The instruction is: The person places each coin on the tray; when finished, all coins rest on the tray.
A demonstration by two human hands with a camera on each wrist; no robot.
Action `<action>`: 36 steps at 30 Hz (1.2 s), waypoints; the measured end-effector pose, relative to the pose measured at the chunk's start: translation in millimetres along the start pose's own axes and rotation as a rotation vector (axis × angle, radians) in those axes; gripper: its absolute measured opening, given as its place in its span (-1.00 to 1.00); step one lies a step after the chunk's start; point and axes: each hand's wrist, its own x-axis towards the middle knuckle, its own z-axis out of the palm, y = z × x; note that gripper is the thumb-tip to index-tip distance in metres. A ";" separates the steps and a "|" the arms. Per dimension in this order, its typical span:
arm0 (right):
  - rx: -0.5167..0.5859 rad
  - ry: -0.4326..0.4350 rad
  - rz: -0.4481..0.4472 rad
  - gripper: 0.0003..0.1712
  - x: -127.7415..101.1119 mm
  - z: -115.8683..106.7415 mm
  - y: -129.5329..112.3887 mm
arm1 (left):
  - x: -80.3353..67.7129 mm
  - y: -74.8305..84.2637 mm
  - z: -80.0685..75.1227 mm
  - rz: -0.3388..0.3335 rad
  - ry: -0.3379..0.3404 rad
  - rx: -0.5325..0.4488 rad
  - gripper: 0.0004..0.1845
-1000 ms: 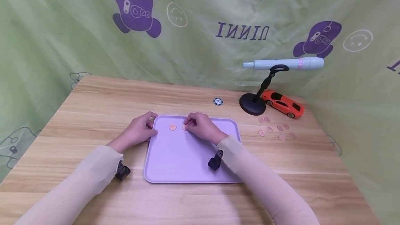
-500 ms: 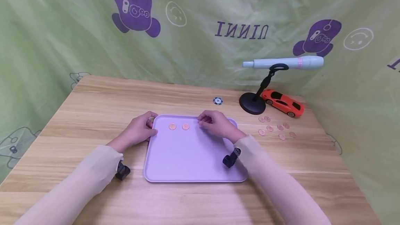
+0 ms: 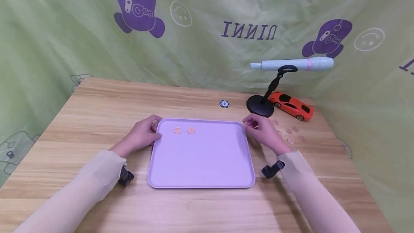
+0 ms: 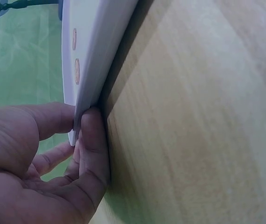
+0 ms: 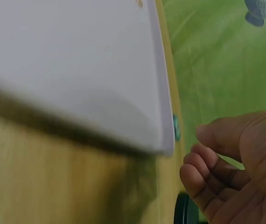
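Lilac tray [image 3: 200,168] flat on table, two copper coins [image 3: 184,131] side by side near its far-left corner

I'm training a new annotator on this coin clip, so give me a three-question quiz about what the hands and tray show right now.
1. How many coins lie on the lilac tray?
2. True or false: the right hand holds a coin.
3. What does the left hand grip? A) the toy car B) the tray's far-left corner C) the poker chip

Key:
1. Two, side by side near the far edge.
2. False: its loosely curled fingers hold nothing, just off the tray's right corner.
3. B
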 end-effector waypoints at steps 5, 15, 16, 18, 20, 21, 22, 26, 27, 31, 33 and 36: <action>-0.091 0.034 0.066 -0.71 -16.6 -22.8 26.4 | 1.3 0.2 -0.8 0.007 -0.007 0.004 -0.40; -0.151 -0.058 0.193 -0.60 -27.6 -37.2 54.9 | 3.0 -1.7 -1.1 0.014 -0.012 0.025 -0.41; -0.153 -0.059 0.193 -0.61 -27.6 -36.8 55.5 | 2.8 -1.6 -1.2 0.012 -0.014 0.027 -0.41; -0.157 -0.055 0.194 -0.62 -27.0 -35.6 55.8 | 2.0 -1.5 -1.4 0.009 -0.016 0.030 -0.41; -0.153 -0.048 0.187 -0.62 -26.3 -34.4 56.0 | 0.8 -1.8 -1.4 0.007 -0.019 0.031 -0.41; -0.153 -0.046 0.183 -0.63 -26.2 -34.1 56.1 | 0.2 -1.9 -1.4 0.006 -0.020 0.030 -0.41; -0.152 -0.043 0.181 -0.64 -25.7 -33.6 56.5 | -0.2 -2.2 -1.4 0.009 -0.019 0.028 -0.41; -0.148 -0.042 0.178 -0.65 -25.7 -34.0 57.7 | -0.7 -2.3 -1.1 0.016 -0.016 0.027 -0.41; -0.153 -0.046 0.184 -0.65 -25.7 -34.7 57.7 | -0.6 -2.1 -0.9 0.018 -0.015 0.027 -0.41; -0.170 -0.076 0.219 -0.63 -26.2 -38.2 56.6 | -0.2 -0.9 -0.5 0.022 -0.014 0.025 -0.41; -0.172 -0.090 0.237 -0.61 -26.1 -39.4 56.3 | -0.2 -0.4 -0.4 0.020 -0.015 0.025 -0.41; -0.155 -0.102 0.256 -0.59 -26.5 -39.9 57.2 | -0.7 0.5 -0.7 0.016 -0.016 0.029 -0.41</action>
